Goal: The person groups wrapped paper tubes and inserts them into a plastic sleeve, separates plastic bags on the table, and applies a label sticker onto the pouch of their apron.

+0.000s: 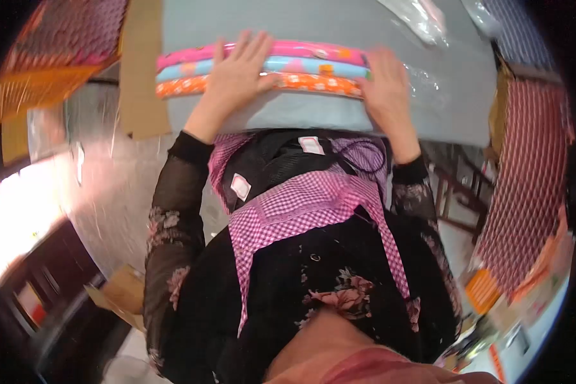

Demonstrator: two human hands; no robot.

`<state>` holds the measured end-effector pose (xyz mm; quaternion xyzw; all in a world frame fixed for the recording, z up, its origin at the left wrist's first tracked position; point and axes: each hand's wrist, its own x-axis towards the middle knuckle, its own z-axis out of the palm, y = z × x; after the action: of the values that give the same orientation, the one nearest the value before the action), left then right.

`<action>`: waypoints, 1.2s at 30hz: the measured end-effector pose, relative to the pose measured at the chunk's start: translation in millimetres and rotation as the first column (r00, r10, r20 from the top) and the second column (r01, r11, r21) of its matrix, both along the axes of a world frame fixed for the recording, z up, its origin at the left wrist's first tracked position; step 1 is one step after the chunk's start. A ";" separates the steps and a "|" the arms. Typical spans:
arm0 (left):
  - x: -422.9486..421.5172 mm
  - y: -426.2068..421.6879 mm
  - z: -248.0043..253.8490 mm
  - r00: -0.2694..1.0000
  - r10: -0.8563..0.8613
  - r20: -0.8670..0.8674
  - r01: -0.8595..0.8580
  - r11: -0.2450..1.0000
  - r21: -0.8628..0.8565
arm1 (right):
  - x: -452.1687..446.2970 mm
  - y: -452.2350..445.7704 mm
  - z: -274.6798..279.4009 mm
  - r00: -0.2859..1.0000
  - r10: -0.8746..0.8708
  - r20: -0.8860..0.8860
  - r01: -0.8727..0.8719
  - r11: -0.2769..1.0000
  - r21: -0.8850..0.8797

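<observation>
Row of bundles: three long, glossy bundles are lying side by side at 12 o'clock, running from 11 toward 1; whether rolled or folded, cannot tell.
Pink bundle (301, 49): forming the far side of the row, its print partly hidden under fingers.
Blue bundle (301, 64): lying in the middle, touching both neighbours, showing pink and orange patches.
Orange bundle (323, 84): lying nearest the body, showing small white marks.
Left hand (239, 73): resting at 11 o'clock, palm down across all three bundles; fingers stretching toward 12, slightly parted, thumb standing well out toward 3; pressing flat, gripping nothing.
Right hand (387, 83): lying at 1 o'clock, against the bundles' 3 o'clock ends; fingers extending, uncurled, thumb reaching in by the orange end; fingertips blurring, exact contact there unclear.
Table (454, 115): carrying the row on a grey surface.
Clear packets (419, 22): lying on the table toward 1 o'clock, beyond the right hand, shining.
Cardboard (144, 70): edging the table at 10 o'clock.
Red patterned stack (531, 179): standing at 3 o'clock, off the table.
Apron (294, 205): spanning the centre, purple and white check, over dark floral clothing.
Cardboard box (121, 291): sitting at 8 o'clock, below table level.
</observation>
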<state>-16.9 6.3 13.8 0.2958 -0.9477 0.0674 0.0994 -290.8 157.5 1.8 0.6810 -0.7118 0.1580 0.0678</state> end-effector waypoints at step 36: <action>2.3 -7.1 -0.6 0.995 -0.049 -0.090 0.046 0.998 -0.038 | -10.7 7.5 -7.8 0.429 -0.167 0.888 0.294 0.955 0.038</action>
<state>-14.5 -0.7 13.1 0.2739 -0.9477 0.0684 0.1490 -301.5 165.0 -6.1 0.3910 -0.7185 0.5195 -0.2471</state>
